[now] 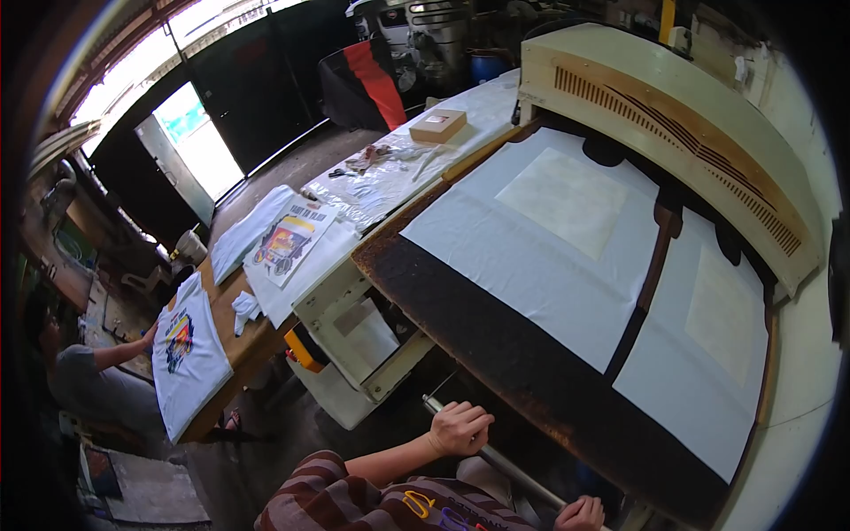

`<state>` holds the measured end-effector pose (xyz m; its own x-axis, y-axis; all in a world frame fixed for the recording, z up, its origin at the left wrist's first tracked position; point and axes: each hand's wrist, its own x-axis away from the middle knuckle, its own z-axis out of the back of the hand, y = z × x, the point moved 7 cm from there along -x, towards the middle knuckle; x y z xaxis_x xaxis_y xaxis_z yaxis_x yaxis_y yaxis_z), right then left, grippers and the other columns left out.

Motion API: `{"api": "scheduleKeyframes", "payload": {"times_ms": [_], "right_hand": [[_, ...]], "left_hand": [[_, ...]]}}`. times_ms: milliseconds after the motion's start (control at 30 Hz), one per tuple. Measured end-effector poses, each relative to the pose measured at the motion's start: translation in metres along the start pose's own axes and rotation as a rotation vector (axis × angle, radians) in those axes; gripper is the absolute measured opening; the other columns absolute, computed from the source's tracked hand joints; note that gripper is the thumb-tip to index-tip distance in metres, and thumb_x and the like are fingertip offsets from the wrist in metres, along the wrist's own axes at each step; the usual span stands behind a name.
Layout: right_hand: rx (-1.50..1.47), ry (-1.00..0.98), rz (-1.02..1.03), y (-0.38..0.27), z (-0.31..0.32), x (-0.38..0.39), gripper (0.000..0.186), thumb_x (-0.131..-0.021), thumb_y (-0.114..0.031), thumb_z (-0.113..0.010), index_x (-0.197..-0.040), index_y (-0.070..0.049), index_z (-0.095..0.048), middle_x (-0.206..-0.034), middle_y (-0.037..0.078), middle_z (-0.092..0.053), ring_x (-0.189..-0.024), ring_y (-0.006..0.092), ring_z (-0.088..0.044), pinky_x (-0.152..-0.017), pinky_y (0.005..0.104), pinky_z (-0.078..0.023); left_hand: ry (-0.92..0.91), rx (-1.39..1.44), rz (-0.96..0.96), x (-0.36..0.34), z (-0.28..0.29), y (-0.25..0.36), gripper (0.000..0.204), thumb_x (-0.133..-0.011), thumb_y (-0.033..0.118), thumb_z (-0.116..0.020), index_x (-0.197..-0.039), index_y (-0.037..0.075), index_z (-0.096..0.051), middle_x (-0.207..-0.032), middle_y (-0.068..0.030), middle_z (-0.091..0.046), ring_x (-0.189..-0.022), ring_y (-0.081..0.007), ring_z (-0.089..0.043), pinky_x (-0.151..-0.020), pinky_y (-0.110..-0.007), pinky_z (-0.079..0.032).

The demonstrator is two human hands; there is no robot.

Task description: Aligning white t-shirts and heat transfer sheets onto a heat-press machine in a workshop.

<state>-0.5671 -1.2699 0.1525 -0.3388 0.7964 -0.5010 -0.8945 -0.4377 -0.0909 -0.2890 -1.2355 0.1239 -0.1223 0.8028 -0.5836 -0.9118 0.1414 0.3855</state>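
A long metal bar [521, 478] runs along the front of a large heat press, below its dark, worn bed edge [496, 345]. My left hand [462, 429] is closed around the bar near its left end. Farther right, at the lower edge, my right hand [580, 513] also grips it, partly cut off by the picture. On the bed lie two white fabric pieces, one larger on the left [531, 274] and one on the right [673, 389]. A pale rectangular sheet [567, 199] rests on the left piece, and a fainter sheet [722, 310] on the right one.
A cream vented hood [655, 97] arches over the bed's far side. Leftward, a table holds a printed sheet [290, 239], a printed white T-shirt [188, 341] and a cardboard box [438, 126]. A seated person [88, 376] touches the shirt. An orange-yellow box [304, 348] sits beneath.
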Motion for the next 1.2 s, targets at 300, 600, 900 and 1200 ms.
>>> {"api": "scheduleKeyframes", "payload": {"times_ms": [300,600,900,1200], "right_hand": [[-0.089,-0.043,-0.041,0.067,-0.085,-0.079,0.017,-0.081,-0.016,-0.046,-0.068,-0.006,-0.051,-0.068,0.01,-0.049,-0.066,0.0304,-0.05,-0.057,0.041,-0.038],[-0.522,0.096,0.019,0.06,-0.101,-0.217,0.014,-0.085,-0.014,-0.05,-0.082,-0.002,-0.057,-0.085,0.011,-0.058,-0.084,0.0298,-0.053,-0.076,0.039,-0.039],[-0.399,0.017,0.139,-0.003,-0.2,-0.319,0.027,-0.081,-0.024,-0.057,-0.099,-0.004,-0.055,-0.099,0.011,-0.054,-0.095,0.0297,-0.049,-0.081,0.0429,-0.038],[-0.03,-0.244,0.055,0.031,-0.291,-0.409,0.035,-0.073,-0.035,-0.063,-0.092,-0.009,-0.05,-0.097,0.009,-0.053,-0.098,0.0294,-0.048,-0.081,0.0491,-0.035]], "left_hand": [[-0.004,0.118,0.092,-0.108,-0.059,-0.029,0.014,-0.074,0.009,-0.056,-0.087,0.007,-0.059,-0.085,-0.0068,-0.057,-0.076,-0.0237,-0.056,-0.066,-0.033,-0.045],[0.192,0.069,0.334,-0.149,-0.018,-0.113,0.029,-0.072,-0.001,-0.053,-0.1,0.004,-0.057,-0.108,-0.0125,-0.052,-0.103,-0.0307,-0.05,-0.088,-0.036,-0.039],[0.165,-0.209,0.817,-0.067,-0.023,-0.248,0.033,-0.077,0.017,-0.057,-0.108,0.007,-0.051,-0.11,-0.0136,-0.05,-0.103,-0.0315,-0.048,-0.085,-0.043,-0.037],[-0.254,-0.252,1.113,-0.034,-0.061,-0.267,0.041,-0.085,0.043,-0.044,-0.102,0.007,-0.055,-0.1,-0.0141,-0.058,-0.096,-0.0315,-0.054,-0.081,-0.045,-0.039]]}}
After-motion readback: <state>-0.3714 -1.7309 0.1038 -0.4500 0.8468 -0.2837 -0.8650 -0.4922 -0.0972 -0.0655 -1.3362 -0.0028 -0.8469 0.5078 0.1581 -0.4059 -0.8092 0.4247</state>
